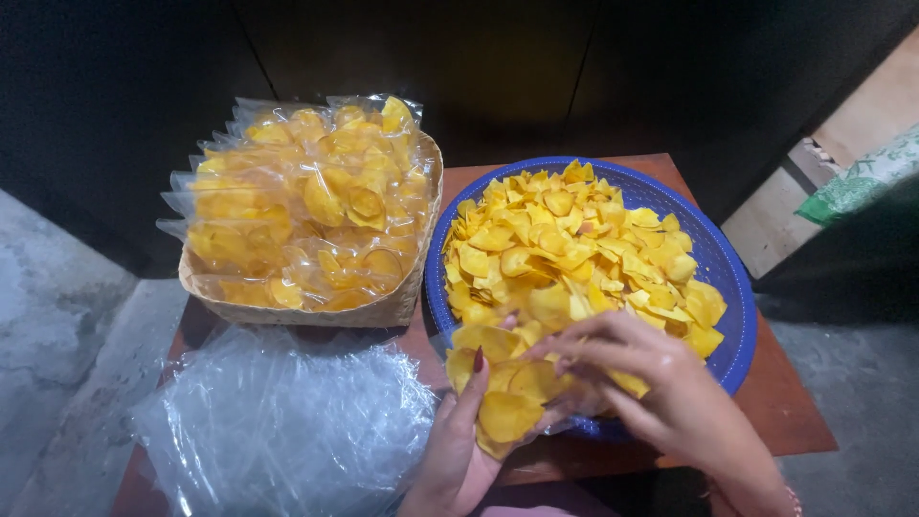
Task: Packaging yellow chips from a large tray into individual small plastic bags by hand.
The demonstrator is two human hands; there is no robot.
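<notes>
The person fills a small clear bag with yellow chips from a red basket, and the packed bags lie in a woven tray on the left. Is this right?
Not quite: the head view shows the basket is blue, not red. The rest holds: both hands, left hand and right hand, are at a small clear bag of yellow chips, and packed bags lie in the woven tray on the left.

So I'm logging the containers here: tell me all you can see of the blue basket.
The blue basket is round, shallow and perforated, plastic by its look. It sits on a reddish-brown table, heaped with thin yellow chips. Its near rim is hidden by the right hand and by the left hand holding a chip-filled clear bag.
</notes>
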